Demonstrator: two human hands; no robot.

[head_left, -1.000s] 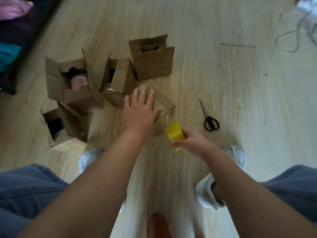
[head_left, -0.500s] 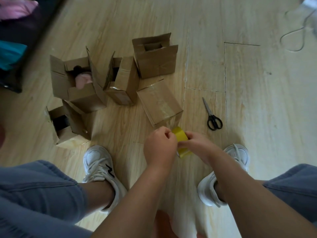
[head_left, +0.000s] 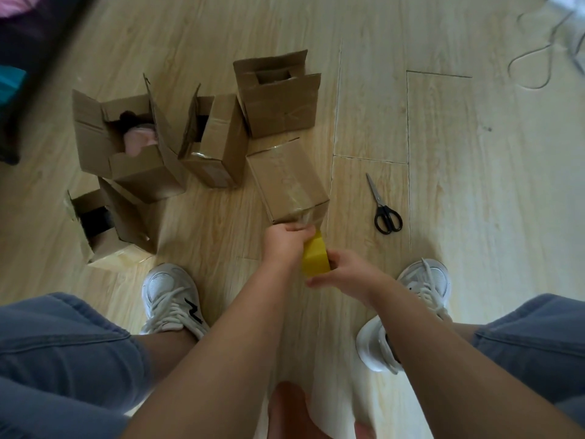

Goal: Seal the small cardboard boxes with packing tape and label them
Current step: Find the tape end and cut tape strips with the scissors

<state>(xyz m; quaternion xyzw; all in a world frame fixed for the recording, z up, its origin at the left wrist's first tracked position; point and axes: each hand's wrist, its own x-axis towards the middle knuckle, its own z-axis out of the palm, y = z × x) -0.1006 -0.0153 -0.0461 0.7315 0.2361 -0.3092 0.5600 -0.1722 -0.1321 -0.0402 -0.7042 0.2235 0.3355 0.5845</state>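
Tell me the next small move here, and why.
Probably cut the strip: clear tape covers the closed box on top and runs off its near edge to the yellow roll in the right hand, the left hand pinching it there. The scissors lie untouched alongside.

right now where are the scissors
In the head view the scissors lie closed on the wooden floor, right of centre. They are just right of the taped box and beyond the right shoe, handles towards the person.
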